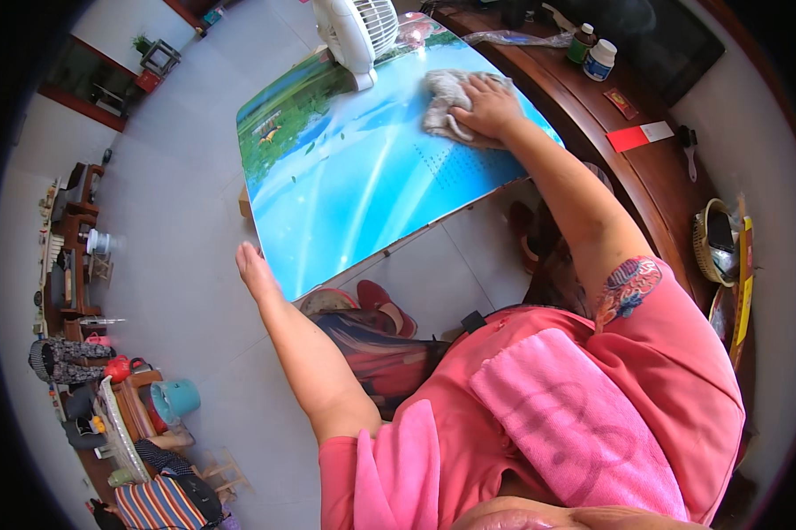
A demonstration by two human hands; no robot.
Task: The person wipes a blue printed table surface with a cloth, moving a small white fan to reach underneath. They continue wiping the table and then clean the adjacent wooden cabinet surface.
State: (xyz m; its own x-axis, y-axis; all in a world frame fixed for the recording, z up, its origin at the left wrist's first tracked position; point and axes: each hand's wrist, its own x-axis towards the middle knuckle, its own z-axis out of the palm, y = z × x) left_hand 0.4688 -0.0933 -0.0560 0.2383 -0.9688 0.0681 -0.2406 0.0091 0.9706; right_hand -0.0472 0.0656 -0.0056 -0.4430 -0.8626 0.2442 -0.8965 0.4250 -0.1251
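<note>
My right hand (491, 108) presses down on a bunched grey cleaning cloth (448, 104), its fingers bent into the fabric. Under the cloth lies the glossy tabletop (345, 225), printed with blue sky, white streaks and green plants. At the tabletop's near left corner is my left hand (255, 268), seen nearly edge-on. Its fingers are stretched out and hold nothing that I can see; whether they touch the edge I cannot tell. A white fan (356, 40) stands on the far part of the tabletop, past the cloth.
Along the right runs a brown wooden cabinet (632, 181) with a white bottle (600, 60), a dark bottle (582, 42), a brush (688, 150) and a wicker basket (714, 238). A pink towel (575, 424) hangs over my chest. Far left stand a blue bucket (175, 399) and furniture.
</note>
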